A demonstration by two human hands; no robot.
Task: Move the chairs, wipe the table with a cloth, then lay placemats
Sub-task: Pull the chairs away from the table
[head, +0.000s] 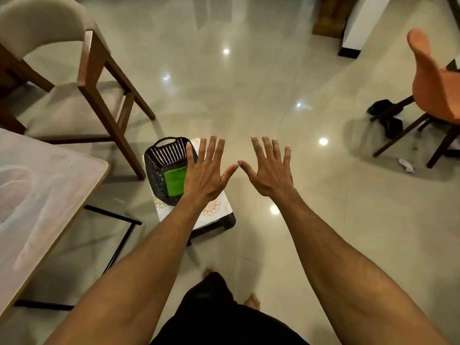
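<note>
My left hand (207,169) and my right hand (270,168) are stretched out in front of me, palms down, fingers spread and straight, thumbs nearly touching; neither holds anything. Below the left hand a black perforated basket (159,168) stands on a small white patterned stool (216,212), with a folded green cloth (175,180) inside it. The table (42,195) with a pale streaked top fills the lower left. A wooden chair with a beige cushion (74,105) stands pulled away from the table at upper left.
An orange shell chair with dark legs (435,95) stands at the right, with dark shoes (383,115) and a white scrap (405,165) on the floor near it. A wooden cabinet base (331,16) and white pillar (361,26) are at the back. Glossy tile floor lies between.
</note>
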